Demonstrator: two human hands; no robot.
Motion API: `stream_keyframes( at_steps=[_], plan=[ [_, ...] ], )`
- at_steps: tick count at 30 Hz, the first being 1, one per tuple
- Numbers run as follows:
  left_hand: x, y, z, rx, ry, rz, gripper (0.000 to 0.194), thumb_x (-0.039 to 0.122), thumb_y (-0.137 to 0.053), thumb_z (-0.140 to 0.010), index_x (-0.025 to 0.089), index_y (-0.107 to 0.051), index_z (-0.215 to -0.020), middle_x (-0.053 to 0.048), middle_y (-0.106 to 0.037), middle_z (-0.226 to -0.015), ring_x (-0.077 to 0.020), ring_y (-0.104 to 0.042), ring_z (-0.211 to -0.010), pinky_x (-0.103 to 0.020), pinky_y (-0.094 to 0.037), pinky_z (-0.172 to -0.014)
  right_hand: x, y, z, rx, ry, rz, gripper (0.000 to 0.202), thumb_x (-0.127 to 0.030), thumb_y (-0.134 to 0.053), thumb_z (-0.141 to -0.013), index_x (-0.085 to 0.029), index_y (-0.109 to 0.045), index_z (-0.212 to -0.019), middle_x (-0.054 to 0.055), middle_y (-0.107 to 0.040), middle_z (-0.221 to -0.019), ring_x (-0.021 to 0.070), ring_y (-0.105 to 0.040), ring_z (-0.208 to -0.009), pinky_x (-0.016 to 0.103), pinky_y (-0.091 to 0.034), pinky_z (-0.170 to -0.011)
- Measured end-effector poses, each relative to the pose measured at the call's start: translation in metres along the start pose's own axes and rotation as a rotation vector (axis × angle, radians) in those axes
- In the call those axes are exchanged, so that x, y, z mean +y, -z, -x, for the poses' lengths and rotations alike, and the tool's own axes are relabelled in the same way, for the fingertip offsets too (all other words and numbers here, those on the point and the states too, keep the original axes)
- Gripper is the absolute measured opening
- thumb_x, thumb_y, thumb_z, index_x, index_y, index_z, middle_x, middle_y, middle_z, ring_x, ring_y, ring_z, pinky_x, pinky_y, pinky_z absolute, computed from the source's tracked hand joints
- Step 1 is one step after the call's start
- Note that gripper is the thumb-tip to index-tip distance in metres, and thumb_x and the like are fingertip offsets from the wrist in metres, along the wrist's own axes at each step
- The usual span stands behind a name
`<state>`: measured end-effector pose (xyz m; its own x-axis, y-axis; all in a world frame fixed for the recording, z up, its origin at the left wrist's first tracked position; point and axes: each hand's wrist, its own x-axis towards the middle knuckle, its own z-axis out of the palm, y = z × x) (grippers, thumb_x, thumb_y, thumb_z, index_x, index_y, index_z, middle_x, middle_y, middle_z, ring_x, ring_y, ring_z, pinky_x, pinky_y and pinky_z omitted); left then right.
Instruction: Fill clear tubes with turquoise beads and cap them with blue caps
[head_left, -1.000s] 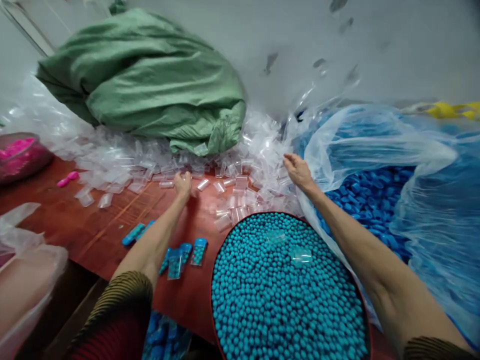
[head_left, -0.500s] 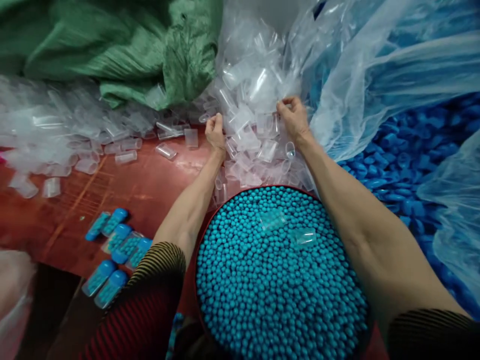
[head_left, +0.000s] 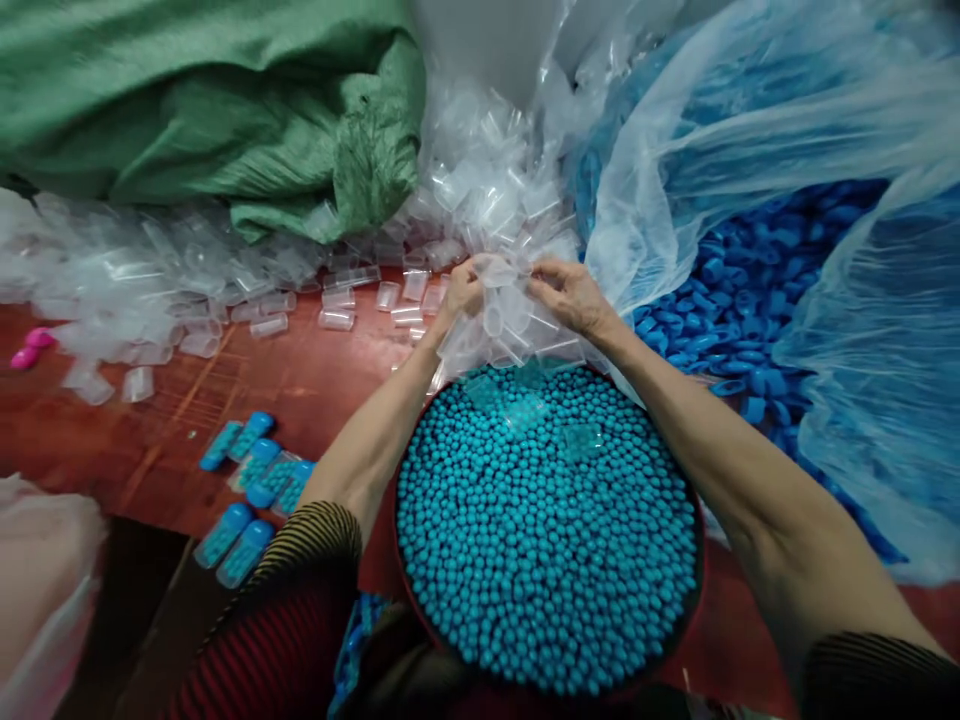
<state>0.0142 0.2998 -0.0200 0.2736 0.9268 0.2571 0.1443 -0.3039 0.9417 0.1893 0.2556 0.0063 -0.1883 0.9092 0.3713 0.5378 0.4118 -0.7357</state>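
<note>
My left hand (head_left: 465,287) and my right hand (head_left: 568,295) are closed, pinching either side of what looks like a clear plastic bag's edge; the exact grip is partly hidden. Between and behind them, clear plastic tubes (head_left: 495,205) lie heaped, the nearest hanging over the far rim of a round tub (head_left: 400,540). Small turquoise beads (head_left: 544,540) fill that tub. A few loose tubes rest on the beads, among them one clear tube (head_left: 582,440) right of centre.
Filled tubes with blue caps (head_left: 246,552) lie left on the red tabletop (head_left: 300,375). A green sack (head_left: 187,110) sits behind more clear tubes (head_left: 112,265). At right, loose blue caps (head_left: 720,290) spill from a translucent bag (head_left: 885,330). Pink pieces (head_left: 34,348) lie far left.
Both hands have come closer to me and nearer each other, drawing the bag's edge toward the tub. Clear tubes now reach over the tub's far rim, and more lie on the beads.
</note>
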Motion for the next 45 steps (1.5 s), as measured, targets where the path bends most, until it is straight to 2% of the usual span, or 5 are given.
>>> stream_keyframes(
  at_steps=[19, 26, 33, 38, 45],
  plan=[
    [0.063, -0.019, 0.055, -0.189, -0.173, -0.431, 0.03, 0.03, -0.053, -0.087, 0.014, -0.062, -0.11, -0.008, -0.068, -0.101, -0.0211, -0.063, -0.091, -0.034, -0.047, -0.087, -0.021, 0.01, 0.047, -0.167, 0.107, 0.219, 0.034, -0.026, -0.053, -0.08, -0.018, -0.062, -0.111, 0.01, -0.065, -0.11, 0.0259, -0.058, -0.104, 0.041, -0.045, -0.095],
    [0.063, -0.024, 0.072, 0.054, -0.281, -0.446, 0.032, 0.03, -0.051, -0.089, 0.017, -0.057, -0.117, -0.011, -0.06, -0.116, -0.0235, -0.053, -0.114, -0.039, -0.038, -0.102, -0.063, 0.033, 0.106, 0.076, 0.089, 0.466, 0.03, -0.023, -0.045, -0.087, -0.019, -0.064, -0.109, 0.012, -0.065, -0.106, 0.0284, -0.058, -0.105, 0.044, -0.044, -0.092],
    [0.089, 0.006, 0.177, 0.2, -0.253, -0.622, 0.033, 0.033, -0.043, -0.091, 0.015, -0.056, -0.116, -0.013, -0.059, -0.115, -0.0244, -0.052, -0.112, -0.04, -0.04, -0.1, -0.085, 0.032, 0.196, -0.019, 0.038, 0.454, 0.027, -0.026, -0.044, -0.09, -0.02, -0.066, -0.105, 0.012, -0.065, -0.102, 0.0262, -0.061, -0.095, 0.039, -0.048, -0.084],
    [0.09, 0.0, 0.262, 0.217, -0.057, -0.88, 0.044, 0.039, -0.046, -0.088, 0.02, -0.05, -0.127, -0.017, -0.052, -0.126, -0.0321, -0.047, -0.118, -0.048, -0.038, -0.1, -0.115, -0.008, 0.193, -0.011, -0.054, 0.485, 0.037, -0.038, -0.046, -0.091, -0.02, -0.057, -0.121, 0.012, -0.066, -0.099, 0.0278, -0.062, -0.092, 0.038, -0.049, -0.078],
    [0.089, -0.013, 0.272, -0.041, 0.03, -1.032, 0.028, 0.03, -0.05, -0.085, 0.022, -0.062, -0.108, -0.016, -0.062, -0.104, -0.0341, -0.056, -0.097, -0.048, -0.044, -0.08, -0.124, -0.049, 0.166, -0.1, -0.182, 0.529, 0.045, -0.032, -0.053, -0.086, -0.018, -0.049, -0.128, 0.017, -0.064, -0.107, 0.0261, -0.064, -0.081, 0.032, -0.048, -0.062]
  ],
)
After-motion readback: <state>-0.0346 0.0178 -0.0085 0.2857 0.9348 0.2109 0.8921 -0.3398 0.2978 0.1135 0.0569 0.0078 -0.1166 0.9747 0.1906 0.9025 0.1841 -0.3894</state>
